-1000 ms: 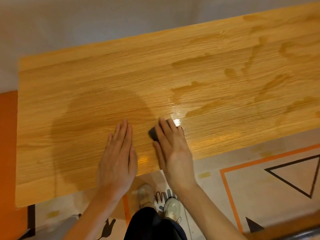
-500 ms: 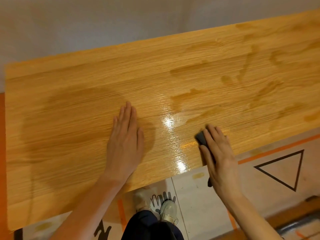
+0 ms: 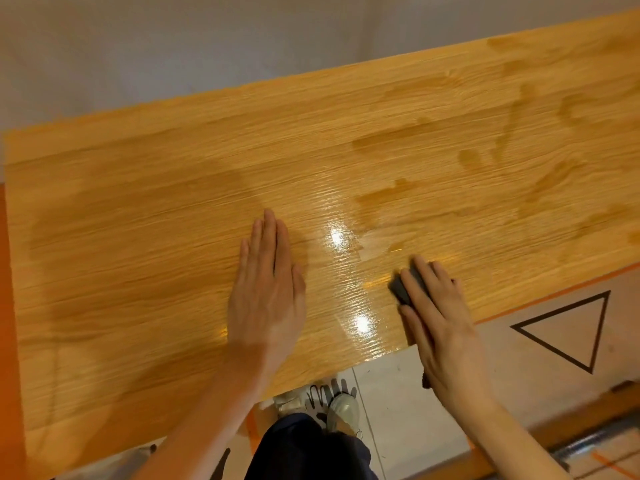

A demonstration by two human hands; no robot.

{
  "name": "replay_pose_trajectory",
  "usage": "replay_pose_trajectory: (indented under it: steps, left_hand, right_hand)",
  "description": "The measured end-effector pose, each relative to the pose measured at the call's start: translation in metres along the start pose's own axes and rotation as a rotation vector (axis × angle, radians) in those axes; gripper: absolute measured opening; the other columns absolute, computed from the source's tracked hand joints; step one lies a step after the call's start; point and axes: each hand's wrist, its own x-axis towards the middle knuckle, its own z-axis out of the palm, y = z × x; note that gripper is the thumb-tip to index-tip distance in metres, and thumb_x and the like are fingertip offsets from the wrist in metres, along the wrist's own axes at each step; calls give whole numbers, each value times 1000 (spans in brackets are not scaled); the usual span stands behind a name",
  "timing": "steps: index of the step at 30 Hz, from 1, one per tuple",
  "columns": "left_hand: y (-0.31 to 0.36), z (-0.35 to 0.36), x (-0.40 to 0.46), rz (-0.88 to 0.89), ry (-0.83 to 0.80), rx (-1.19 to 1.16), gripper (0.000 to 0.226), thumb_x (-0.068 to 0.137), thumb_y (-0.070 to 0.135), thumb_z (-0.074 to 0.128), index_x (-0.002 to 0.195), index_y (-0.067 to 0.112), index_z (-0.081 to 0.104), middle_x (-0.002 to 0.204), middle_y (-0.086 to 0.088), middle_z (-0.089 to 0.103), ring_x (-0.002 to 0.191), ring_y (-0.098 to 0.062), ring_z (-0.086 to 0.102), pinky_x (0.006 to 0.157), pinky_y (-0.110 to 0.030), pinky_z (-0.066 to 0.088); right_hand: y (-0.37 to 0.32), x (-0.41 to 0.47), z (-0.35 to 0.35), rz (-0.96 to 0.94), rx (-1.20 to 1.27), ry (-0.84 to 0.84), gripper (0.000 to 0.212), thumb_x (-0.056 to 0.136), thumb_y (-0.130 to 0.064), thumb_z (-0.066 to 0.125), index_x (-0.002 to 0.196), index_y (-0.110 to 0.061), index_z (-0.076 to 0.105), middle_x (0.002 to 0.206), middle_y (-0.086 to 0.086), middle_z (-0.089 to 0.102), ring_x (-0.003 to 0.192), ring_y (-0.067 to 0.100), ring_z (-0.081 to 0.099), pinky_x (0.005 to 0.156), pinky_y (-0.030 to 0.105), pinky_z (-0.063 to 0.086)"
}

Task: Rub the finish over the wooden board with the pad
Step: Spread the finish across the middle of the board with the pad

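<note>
Since a second ago my right hand [image 3: 441,323] slid the dark grey rubbing pad [image 3: 403,287] rightward along the near edge of the light oak-grain wooden board [image 3: 145,237]; fingers lie flat pressing it down, and my left hand [image 3: 265,292] stays splayed flat, holding nothing. I'd say roughly half done: glossy wet patch mid-board, unspread dark streaks far right, left end matte. Board sits over pale floor tiles [image 3: 398,410] with a black triangle marking [image 3: 568,327], grey wall [image 3: 207,39] behind.

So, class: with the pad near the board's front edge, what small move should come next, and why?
Probably slide the pad under the right hand away toward the dark streaks, while the left hand steadies the board. Those streaks look unspread, unlike the glossy patch nearby.
</note>
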Motion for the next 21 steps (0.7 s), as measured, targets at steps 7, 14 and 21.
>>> replay_pose_trajectory:
  steps: [7, 14, 21]
  left_hand:
    - [0, -2, -2, 44, 59, -8, 55, 108, 27, 11, 156, -1, 13, 165, -19, 4, 154, -30, 4, 126, -44, 11]
    - [1, -4, -1, 32, 35, 8, 58, 107, 28, 15, 155, -3, 13, 165, -20, 3, 154, -31, 3, 126, -44, 10]
    - [1, -7, 0, 21, 10, -19, 59, 106, 29, 7, 156, -1, 9, 166, -17, -1, 155, -28, -3, 127, -42, 6]
  right_hand:
    - [-4, 119, -4, 158, 21, 85, 46, 103, -22, 40, 147, -10, 34, 157, 5, 27, 149, 21, 16, 123, 40, 7]
    - [-31, -3, 8, 13, -40, -15, 46, 102, -25, 35, 147, -13, 35, 157, 1, 28, 149, 19, 16, 120, 46, 15]
    - [-34, 142, 12, 61, -52, 30, 46, 105, -24, 38, 148, -12, 32, 157, 7, 28, 148, 26, 17, 122, 45, 11]
